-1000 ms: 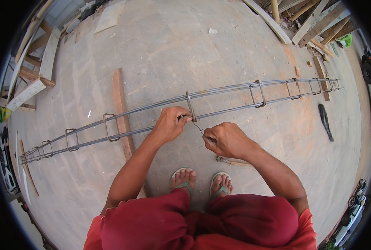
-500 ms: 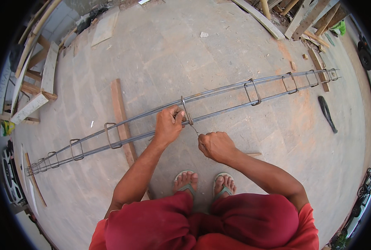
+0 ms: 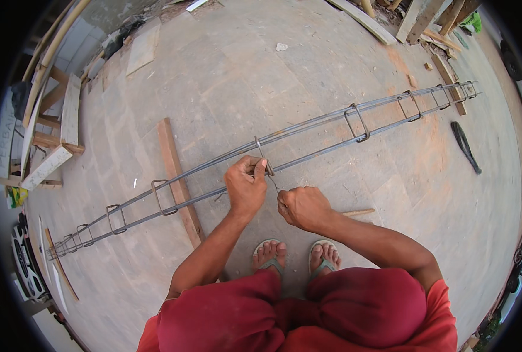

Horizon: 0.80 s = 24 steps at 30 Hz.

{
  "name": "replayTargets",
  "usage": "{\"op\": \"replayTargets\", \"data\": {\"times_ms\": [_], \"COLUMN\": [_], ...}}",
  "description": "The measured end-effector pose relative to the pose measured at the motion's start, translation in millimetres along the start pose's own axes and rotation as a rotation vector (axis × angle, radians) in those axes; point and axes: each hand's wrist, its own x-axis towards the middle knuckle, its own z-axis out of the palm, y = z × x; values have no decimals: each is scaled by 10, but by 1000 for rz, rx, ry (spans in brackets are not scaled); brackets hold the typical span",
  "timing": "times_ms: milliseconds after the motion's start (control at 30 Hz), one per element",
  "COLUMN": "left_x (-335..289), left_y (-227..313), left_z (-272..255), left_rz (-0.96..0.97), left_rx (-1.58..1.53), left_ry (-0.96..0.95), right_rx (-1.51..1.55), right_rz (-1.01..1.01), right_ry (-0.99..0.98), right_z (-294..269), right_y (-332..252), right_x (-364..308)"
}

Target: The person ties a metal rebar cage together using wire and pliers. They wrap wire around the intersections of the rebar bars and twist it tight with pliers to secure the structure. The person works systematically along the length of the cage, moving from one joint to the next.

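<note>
A long steel rebar cage (image 3: 313,155) stretches across in front of me, its thin parallel bars held in square stirrups. The thumb and fingers of my left hand (image 3: 247,186) are closed at the middle stirrup (image 3: 260,149), where it meets the near bar. From that corner a short, thin tie wire (image 3: 275,183) runs down to my right hand (image 3: 303,207). That hand is curled into a fist around the wire's end; whether a tool is inside it is hidden.
A reddish wooden beam (image 3: 177,176) lies under the cage on the left, another board (image 3: 448,82) under its right end. A black curved strip (image 3: 465,146) and a stick (image 3: 359,212) lie on the concrete. Timber (image 3: 70,111) stands at left. My sandalled feet (image 3: 269,253) are below.
My left hand has shifted slightly relative to the stirrup, with its thumb now higher against it. My right hand stays closed by the wire. The whole view has tilted a little.
</note>
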Motion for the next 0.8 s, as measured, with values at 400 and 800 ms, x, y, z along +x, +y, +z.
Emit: {"op": "replayTargets", "data": {"times_ms": [400, 800], "left_x": [161, 75], "left_y": [15, -22], "left_z": [-6, 22], "left_rz": [-98, -63], "left_rx": [26, -58], "left_ry": [-56, -36], "right_rx": [91, 170], "right_rz": [-40, 118], "right_ry": [129, -178], "right_z": [-644, -745], "right_y": [1, 592], "right_x": [371, 1231]}}
